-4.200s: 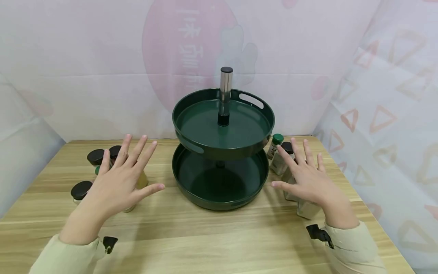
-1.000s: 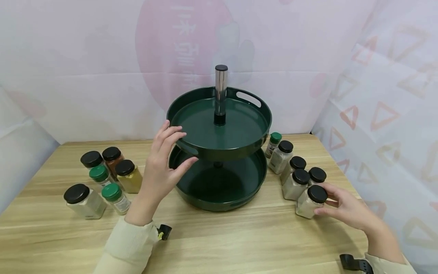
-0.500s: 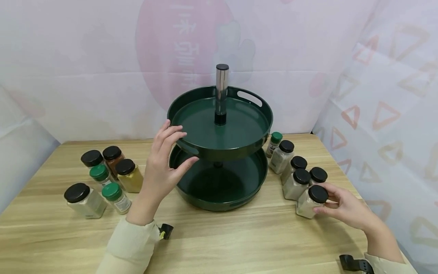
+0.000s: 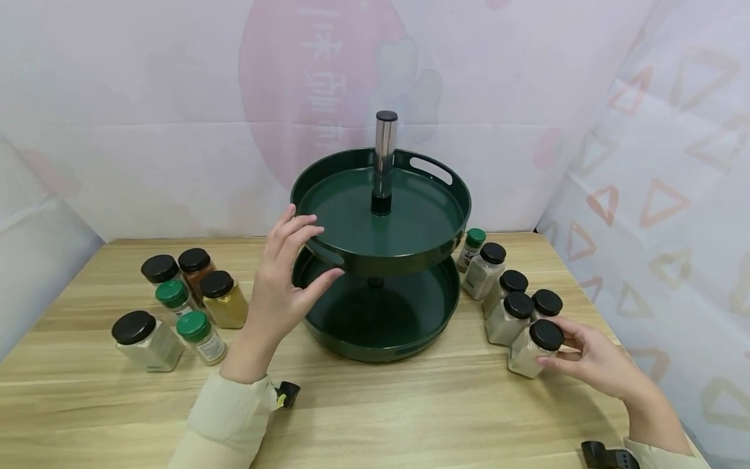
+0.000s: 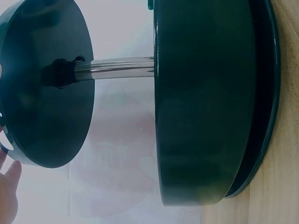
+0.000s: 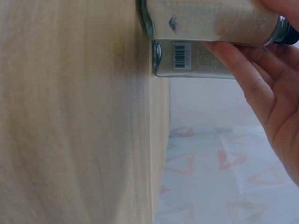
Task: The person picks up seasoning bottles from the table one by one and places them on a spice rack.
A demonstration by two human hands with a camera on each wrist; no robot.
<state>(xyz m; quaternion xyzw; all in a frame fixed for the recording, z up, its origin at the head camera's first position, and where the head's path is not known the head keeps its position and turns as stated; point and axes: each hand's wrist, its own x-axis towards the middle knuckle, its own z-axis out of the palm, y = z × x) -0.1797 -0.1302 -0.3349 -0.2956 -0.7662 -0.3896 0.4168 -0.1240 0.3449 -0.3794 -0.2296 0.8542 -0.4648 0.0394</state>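
Observation:
A dark green two-tier tray rack (image 4: 316, 299) stands mid-table around a metal post (image 4: 383, 153). My left hand (image 4: 269, 299) holds the left rim of its upper tray (image 4: 387, 238), fingers curved at the rim and thumb lower on the outside. In the left wrist view, the thumb (image 5: 13, 175) is beside the tray's handle slot. At the right, my right hand (image 4: 603, 361) pinches a black-lidded spice jar (image 4: 524, 355) of pale powder between thumb and fingers. That jar stands on the table, and in the right wrist view a barcoded jar (image 6: 187, 58) is just behind it.
More black-lidded jars (image 4: 504, 324) and a green-lidded bottle (image 4: 471, 251) stand to the rack's right. On the left are a yellow spice jar (image 4: 227, 307), a pale jar (image 4: 153, 348), a green-lidded bottle (image 4: 205, 342) and several others. A printed cloth (image 4: 176, 182) hangs behind the wooden table (image 4: 375, 417).
Both hands were spread above the table in the oldest frame. Since then the left has reached the upper tray's rim and the right the nearest right-hand jar. Over the last second they stay put.

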